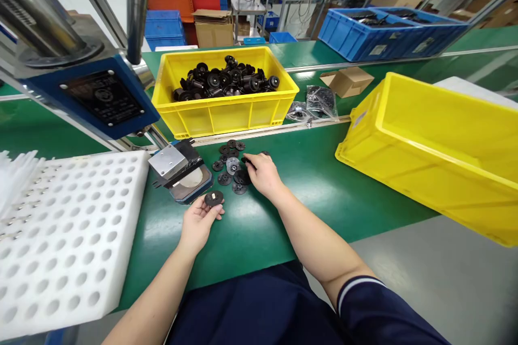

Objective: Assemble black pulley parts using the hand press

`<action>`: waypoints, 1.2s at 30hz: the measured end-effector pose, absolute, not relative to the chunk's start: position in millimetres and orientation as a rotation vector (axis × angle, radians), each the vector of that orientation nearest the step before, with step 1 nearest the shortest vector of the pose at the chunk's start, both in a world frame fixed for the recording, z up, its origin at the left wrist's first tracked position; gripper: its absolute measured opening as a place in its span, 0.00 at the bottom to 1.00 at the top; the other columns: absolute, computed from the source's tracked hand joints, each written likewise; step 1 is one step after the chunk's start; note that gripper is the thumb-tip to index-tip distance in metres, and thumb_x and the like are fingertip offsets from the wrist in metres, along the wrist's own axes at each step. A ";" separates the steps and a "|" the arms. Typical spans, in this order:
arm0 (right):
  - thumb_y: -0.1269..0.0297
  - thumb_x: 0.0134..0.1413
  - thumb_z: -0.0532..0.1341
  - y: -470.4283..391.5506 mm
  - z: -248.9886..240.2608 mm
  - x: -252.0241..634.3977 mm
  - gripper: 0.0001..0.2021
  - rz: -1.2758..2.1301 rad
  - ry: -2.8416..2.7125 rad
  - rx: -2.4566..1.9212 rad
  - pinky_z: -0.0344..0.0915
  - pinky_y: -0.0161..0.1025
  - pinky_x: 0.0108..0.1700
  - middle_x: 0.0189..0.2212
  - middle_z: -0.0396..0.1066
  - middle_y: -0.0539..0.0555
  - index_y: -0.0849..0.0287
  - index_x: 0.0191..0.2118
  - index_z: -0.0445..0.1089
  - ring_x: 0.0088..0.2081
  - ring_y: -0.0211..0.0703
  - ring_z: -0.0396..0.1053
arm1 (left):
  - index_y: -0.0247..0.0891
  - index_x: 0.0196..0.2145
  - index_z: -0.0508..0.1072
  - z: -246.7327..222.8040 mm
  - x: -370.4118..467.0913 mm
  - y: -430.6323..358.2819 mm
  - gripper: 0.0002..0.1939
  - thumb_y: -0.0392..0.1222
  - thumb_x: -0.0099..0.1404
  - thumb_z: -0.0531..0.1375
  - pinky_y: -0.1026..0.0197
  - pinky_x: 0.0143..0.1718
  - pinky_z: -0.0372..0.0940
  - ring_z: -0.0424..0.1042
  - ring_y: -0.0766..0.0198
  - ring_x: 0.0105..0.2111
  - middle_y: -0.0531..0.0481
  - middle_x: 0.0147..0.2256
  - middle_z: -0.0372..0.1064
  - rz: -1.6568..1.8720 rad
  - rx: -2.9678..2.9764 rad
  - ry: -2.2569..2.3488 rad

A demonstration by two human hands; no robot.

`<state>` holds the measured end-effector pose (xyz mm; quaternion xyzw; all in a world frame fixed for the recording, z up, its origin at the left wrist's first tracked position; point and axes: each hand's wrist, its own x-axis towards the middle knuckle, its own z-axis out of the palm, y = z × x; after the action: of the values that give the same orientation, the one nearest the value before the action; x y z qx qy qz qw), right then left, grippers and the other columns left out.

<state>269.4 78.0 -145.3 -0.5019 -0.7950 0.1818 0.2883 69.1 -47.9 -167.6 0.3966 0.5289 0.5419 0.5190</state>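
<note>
My left hand (pixel 199 222) pinches a black disc (pixel 213 199) with a small pale piece at its centre, just in front of the press base. My right hand (pixel 264 172) reaches over the right side of a group of loose black discs (pixel 233 165) on the green table, its thumb and fingers closed at a dark disc (pixel 245 160). Another dark piece shows partly behind its knuckles. Beside the discs, at the left, stands the press fixture (pixel 188 180) with a metal block and a round pale plate.
A blue press head (pixel 92 94) overhangs the left side. White foam tray (pixel 81 226) lies at left. Yellow bin (pixel 225 113) of black parts stands behind the discs; another yellow bin (pixel 429 167) is at right. Bagged parts (pixel 321 102) and a small carton (pixel 348 82) lie between.
</note>
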 end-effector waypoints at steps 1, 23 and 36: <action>0.71 0.63 0.55 70.7 -140.9 266.5 0.17 0.500 -2.126 -1.313 0.60 0.47 0.57 0.50 0.73 0.60 0.61 0.56 0.70 0.50 0.47 0.68 | 0.34 0.43 0.73 -167.4 69.0 -48.2 0.17 0.45 0.58 0.68 0.62 0.28 0.69 0.73 0.65 0.29 0.43 0.39 0.77 1.310 0.952 1.280; 0.73 0.54 0.63 29.6 -133.0 242.5 0.20 0.692 -2.637 -1.066 0.65 0.39 0.44 0.42 0.66 0.57 0.60 0.54 0.70 0.42 0.44 0.66 | 0.34 0.42 0.76 -164.2 59.3 -45.3 0.19 0.48 0.57 0.68 0.65 0.24 0.63 0.66 0.69 0.25 0.45 0.35 0.77 1.292 0.993 1.374; 0.60 0.51 0.70 27.0 -132.8 236.9 0.20 0.565 -2.657 -1.215 0.65 0.44 0.48 0.42 0.67 0.59 0.63 0.49 0.71 0.45 0.49 0.66 | 0.35 0.44 0.75 -168.9 55.2 -46.9 0.15 0.46 0.63 0.65 0.63 0.33 0.67 0.70 0.67 0.28 0.48 0.31 0.75 1.258 1.098 1.328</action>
<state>236.9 27.0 -132.8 -0.4069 -0.8898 0.1893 0.0831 55.2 -46.9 -168.9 0.4505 0.5450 0.5165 0.4830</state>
